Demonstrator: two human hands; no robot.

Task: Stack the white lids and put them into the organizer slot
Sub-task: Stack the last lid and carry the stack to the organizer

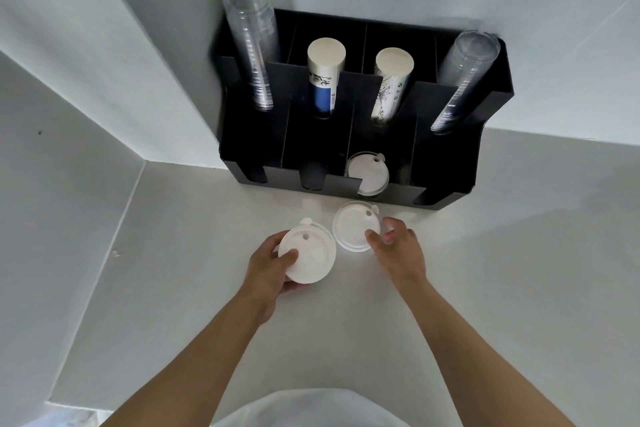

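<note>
Left hand (268, 265) grips a white lid stack (307, 255): thumb pressed on the top face near the left rim, fingers curled under. The stack is lifted clear of the counter (485, 253), tilted slightly toward the camera. Looks like more than one lid, count unclear from this angle.

Right hand (398, 246) pinches a second white lid (355, 225) at its right rim, thumb on top, fingers curled at the edge. Can't tell whether that lid is resting on the counter or just off it. The two are just beside each other, rims nearly touching.

Both sit near the counter's back edge, just in front of the black cup-and-lid organizer (485, 107), which stands against the wall at the back.

Third white lid (367, 174) is already in the organizer's front row, third slot from the left, lying tilted against the front lip.

Back row, left to right: clear plastic cup stack (252, 45), paper cup stack with blue print (325, 76), paper cup stack with black line print (391, 83), second clear cup stack (462, 80). All lean backward.
</note>
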